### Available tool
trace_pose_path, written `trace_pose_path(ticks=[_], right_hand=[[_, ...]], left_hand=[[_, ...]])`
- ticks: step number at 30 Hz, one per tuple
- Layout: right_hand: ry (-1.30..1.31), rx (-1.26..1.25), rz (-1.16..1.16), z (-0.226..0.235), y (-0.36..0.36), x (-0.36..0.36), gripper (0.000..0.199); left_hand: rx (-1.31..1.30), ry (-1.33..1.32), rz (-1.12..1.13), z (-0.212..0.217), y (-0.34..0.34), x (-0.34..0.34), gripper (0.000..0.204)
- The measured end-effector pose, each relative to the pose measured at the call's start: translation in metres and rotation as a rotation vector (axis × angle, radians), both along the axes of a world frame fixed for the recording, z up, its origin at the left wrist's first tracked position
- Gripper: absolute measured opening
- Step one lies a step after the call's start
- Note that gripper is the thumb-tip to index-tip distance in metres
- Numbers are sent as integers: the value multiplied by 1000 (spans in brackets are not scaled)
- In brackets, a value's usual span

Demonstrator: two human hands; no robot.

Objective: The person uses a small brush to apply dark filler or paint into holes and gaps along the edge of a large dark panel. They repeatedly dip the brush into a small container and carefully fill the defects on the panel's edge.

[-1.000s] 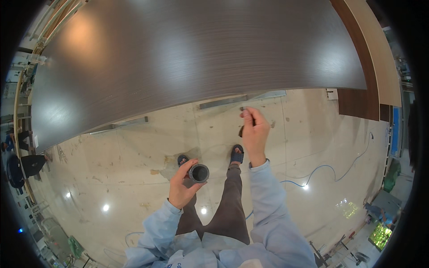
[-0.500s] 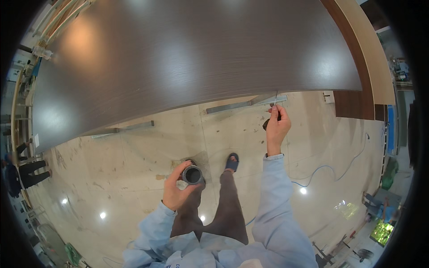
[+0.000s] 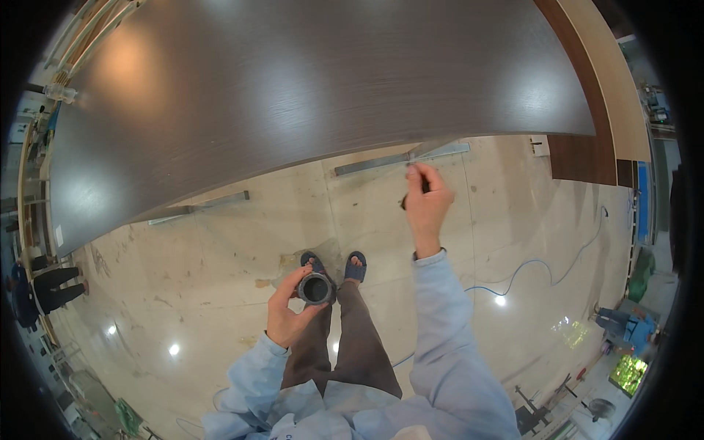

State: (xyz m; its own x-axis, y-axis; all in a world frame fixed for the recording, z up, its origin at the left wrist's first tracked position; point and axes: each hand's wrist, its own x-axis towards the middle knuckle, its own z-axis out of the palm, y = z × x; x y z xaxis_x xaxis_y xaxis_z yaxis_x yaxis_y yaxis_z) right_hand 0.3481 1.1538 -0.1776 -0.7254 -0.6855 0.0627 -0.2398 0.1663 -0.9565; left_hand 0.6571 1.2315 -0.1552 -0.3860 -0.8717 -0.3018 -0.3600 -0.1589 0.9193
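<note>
My left hand (image 3: 290, 312) holds a small dark round cup (image 3: 316, 288) with its open mouth facing up, at waist height over my feet. My right hand (image 3: 427, 202) is raised with its fingers pinched around a thin dark brush-like tool (image 3: 405, 199), held just below the near edge of a large dark wood-grain panel (image 3: 308, 95). The tool's tip is mostly hidden by my fingers. Both sleeves are light blue.
Two metal supports (image 3: 400, 159) (image 3: 198, 207) show under the panel's edge. The floor (image 3: 183, 271) is pale and glossy, with a blue cable (image 3: 543, 271) snaking at the right. Another person (image 3: 44, 282) stands at far left. Wooden boards (image 3: 609, 95) lean at the upper right.
My right hand first rose toward the panel's edge, then came slightly back left. My left hand with the cup stayed near my waist.
</note>
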Motion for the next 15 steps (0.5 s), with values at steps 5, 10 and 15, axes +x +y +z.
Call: trace_pose_path(ticks=[5, 10, 15], right_hand=[[98, -100, 107, -13, 0, 12, 9], [80, -64, -39, -13, 1, 9, 9], [53, -165, 205, -4, -9, 39, 8]], left_hand=[[-8, -20, -7, 4, 7, -15, 79], [-10, -22, 9, 10, 13, -24, 78], [20, -5, 36, 16, 18, -24, 77]])
